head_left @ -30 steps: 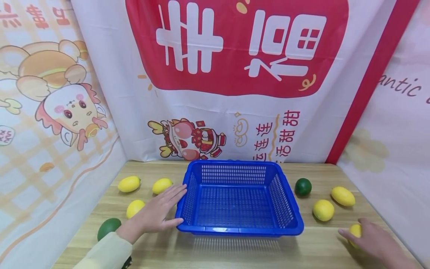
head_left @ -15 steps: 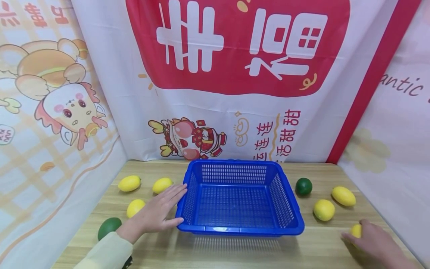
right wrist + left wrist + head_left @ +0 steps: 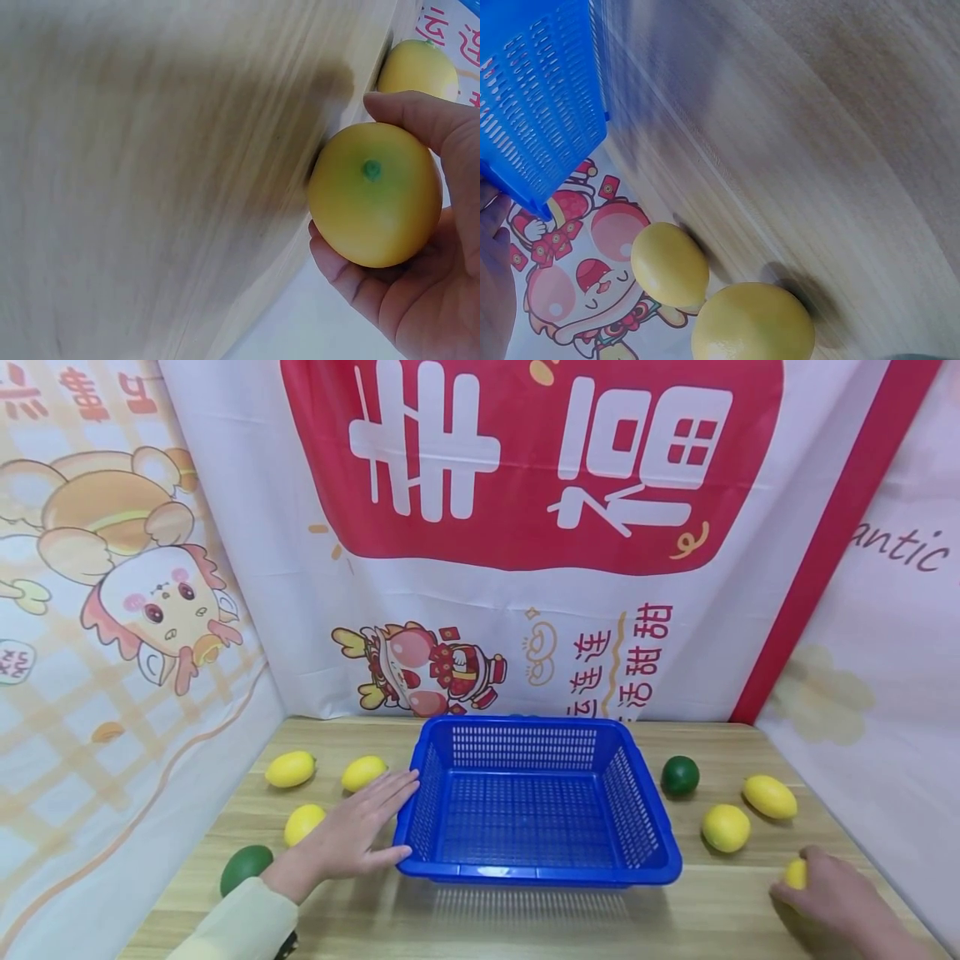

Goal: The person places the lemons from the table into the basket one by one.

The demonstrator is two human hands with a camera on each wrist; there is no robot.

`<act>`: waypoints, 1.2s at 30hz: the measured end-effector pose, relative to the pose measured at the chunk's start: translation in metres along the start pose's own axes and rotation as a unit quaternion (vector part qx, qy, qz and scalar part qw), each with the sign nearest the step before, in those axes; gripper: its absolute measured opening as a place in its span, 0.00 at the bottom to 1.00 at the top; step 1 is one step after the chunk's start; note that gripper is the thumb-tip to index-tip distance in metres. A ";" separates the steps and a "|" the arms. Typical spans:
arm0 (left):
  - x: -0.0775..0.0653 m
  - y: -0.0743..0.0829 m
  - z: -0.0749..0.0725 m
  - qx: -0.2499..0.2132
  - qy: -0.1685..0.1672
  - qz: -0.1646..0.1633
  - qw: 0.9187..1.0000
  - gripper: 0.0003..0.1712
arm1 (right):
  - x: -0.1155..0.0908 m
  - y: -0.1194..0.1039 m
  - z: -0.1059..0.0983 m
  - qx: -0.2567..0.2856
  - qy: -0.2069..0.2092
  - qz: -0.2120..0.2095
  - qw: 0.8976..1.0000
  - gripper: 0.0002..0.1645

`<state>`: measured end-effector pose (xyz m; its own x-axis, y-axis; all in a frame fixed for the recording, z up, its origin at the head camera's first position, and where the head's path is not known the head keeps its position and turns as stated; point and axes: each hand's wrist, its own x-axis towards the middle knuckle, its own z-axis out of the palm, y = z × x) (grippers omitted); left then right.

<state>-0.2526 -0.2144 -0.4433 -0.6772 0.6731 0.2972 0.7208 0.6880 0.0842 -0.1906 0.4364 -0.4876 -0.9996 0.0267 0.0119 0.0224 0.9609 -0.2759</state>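
Note:
A blue plastic basket (image 3: pixel 540 873) with slotted sides stands mid-table. My left hand (image 3: pixel 351 833) rests on its left rim, fingers straight and thumb at the near corner. At the right, my right hand (image 3: pixel 834 893) grips a yellow lemon (image 3: pixel 375 202) low at the tabletop, thumb on one side and fingers curled round the other. The lemon's green stem spot faces the right wrist camera; in the head view the hand hides most of this fruit. Another lemon (image 3: pixel 725 828) lies just beyond that hand.
Left of the basket lie lemons (image 3: pixel 291 770) (image 3: pixel 364 773) (image 3: pixel 303 825) and a dark green fruit (image 3: pixel 246 868) near the sleeve. On the right are a small dark green fruit (image 3: pixel 679 776) and a lemon (image 3: pixel 770 797). Printed cloth (image 3: pixel 300 610) walls enclose the wooden table (image 3: pixel 360 927).
My right thumb has drawn in against the lemon, and that hand has shifted slightly right. My left hand stays on the basket rim.

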 end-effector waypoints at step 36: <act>0.000 -0.001 0.000 -0.002 0.008 0.013 1.000 0.47 | 0.005 -0.027 -0.026 -0.050 0.191 -0.151 0.969 0.44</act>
<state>-0.2533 -0.2149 -0.4432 -0.6564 0.6858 0.3143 0.7382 0.6698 0.0803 -0.1955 0.4173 -0.4550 -0.8817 -0.1775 0.4370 -0.2485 0.9623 -0.1105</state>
